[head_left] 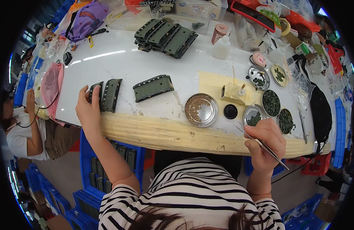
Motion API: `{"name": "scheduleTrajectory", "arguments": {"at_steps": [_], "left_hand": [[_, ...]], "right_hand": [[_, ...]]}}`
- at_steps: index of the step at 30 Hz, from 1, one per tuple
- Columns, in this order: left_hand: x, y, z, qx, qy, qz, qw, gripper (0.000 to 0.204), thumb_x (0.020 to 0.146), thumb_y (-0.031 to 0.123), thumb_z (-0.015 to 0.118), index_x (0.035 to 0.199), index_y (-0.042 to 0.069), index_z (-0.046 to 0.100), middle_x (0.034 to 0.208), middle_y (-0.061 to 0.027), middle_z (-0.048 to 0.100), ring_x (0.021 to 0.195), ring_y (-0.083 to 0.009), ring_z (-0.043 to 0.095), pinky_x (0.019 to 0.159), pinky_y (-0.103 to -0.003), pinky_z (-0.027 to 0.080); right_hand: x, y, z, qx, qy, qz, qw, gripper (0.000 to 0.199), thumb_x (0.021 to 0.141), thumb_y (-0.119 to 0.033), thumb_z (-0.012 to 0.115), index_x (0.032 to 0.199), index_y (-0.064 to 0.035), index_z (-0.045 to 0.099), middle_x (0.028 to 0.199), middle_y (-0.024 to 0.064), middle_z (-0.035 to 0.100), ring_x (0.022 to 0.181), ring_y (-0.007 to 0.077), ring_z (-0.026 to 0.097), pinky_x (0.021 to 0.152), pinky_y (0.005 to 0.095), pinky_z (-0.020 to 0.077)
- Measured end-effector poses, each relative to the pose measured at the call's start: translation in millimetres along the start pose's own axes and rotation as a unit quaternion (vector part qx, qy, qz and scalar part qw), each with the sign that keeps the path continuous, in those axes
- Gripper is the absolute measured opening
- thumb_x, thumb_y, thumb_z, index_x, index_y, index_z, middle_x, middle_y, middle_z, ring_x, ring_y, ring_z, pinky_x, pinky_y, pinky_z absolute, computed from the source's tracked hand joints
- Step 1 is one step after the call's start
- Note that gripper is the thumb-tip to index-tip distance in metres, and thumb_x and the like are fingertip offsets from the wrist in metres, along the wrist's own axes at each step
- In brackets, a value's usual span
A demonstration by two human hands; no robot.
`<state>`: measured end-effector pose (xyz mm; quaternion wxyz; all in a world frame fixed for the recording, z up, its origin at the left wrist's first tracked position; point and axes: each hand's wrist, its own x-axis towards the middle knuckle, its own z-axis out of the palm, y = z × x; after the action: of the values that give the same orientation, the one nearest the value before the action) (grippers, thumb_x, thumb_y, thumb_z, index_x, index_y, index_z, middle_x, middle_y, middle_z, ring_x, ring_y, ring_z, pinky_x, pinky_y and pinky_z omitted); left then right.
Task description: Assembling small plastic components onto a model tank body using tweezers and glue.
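Observation:
My left hand is at the left of the white table, its thumb and fingers closed around a dark green ribbed part. A similar ribbed part stands just right of it, and another green part lies farther right. My right hand grips metal tweezers near the front edge. Their tips point toward a small round tin with dark green bits, and a black round cap sits beside it. A metal dish holds brown granules.
Stacked green parts lie at the back. More tins of green bits stand at right, near a tape-covered block and a white squeeze bottle. A blue crate of green parts sits below. Another person is at left.

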<state>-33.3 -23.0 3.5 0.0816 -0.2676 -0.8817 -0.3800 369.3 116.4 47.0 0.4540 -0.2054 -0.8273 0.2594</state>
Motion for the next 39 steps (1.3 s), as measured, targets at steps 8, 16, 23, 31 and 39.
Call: {"name": "scheduleTrajectory", "arguments": {"at_steps": [8,16,23,31,39], "left_hand": [[-51,77,20,-0.033,-0.121,0.318,0.94,0.059,0.076,0.015,0.077,0.128,-0.001,0.053,0.119,-0.0184,0.061,0.109,-0.0303,0.057,0.092,-0.037,0.044],[-73,94,36,-0.097,-0.118,0.289,0.945,0.07,0.074,0.006,0.077,0.136,-0.003,0.046,0.1,-0.0119,0.053,0.094,-0.0236,0.054,0.083,-0.033,0.047],[-157,125,49,-0.314,-0.029,0.308,0.897,0.074,0.069,0.004,0.081,0.131,-0.004,0.043,0.107,-0.0135,0.048,0.097,-0.021,0.051,0.078,-0.029,0.046],[-192,136,61,-0.451,-0.147,0.19,0.86,0.092,0.076,0.005,0.08,0.144,-0.009,0.02,0.107,-0.0162,0.061,0.093,-0.0213,0.064,0.079,-0.028,0.052],[-196,141,59,-0.476,-0.187,0.152,0.845,0.088,0.077,0.007,0.079,0.143,-0.009,0.023,0.119,-0.0198,0.059,0.105,-0.0241,0.063,0.089,-0.032,0.051]], "right_hand": [[-1,1,3,0.017,-0.008,-0.006,1.0,0.025,0.073,-0.014,0.077,0.094,-0.0009,0.071,0.072,0.0062,0.062,0.063,0.0198,0.053,0.057,0.0298,0.0402],[-18,1,8,0.123,-0.017,0.077,0.989,0.011,0.088,-0.007,0.061,0.097,-0.0024,0.065,0.087,0.0108,0.07,0.065,0.0191,0.056,0.063,0.0283,0.0444],[-8,-6,45,0.349,-0.084,0.169,0.918,0.027,0.084,0.002,0.067,0.102,-0.0001,0.047,0.134,0.0261,0.048,0.12,0.0254,0.055,0.098,0.035,0.0454],[-11,-12,47,0.358,-0.06,0.146,0.92,0.018,0.087,0.002,0.064,0.098,0.0009,0.05,0.128,0.0279,0.052,0.115,0.0268,0.058,0.097,0.0368,0.0474],[-14,-15,46,0.332,-0.047,0.138,0.932,0.016,0.087,0.003,0.063,0.098,0.0023,0.052,0.127,0.0281,0.053,0.115,0.0274,0.058,0.097,0.0371,0.0477]]}}
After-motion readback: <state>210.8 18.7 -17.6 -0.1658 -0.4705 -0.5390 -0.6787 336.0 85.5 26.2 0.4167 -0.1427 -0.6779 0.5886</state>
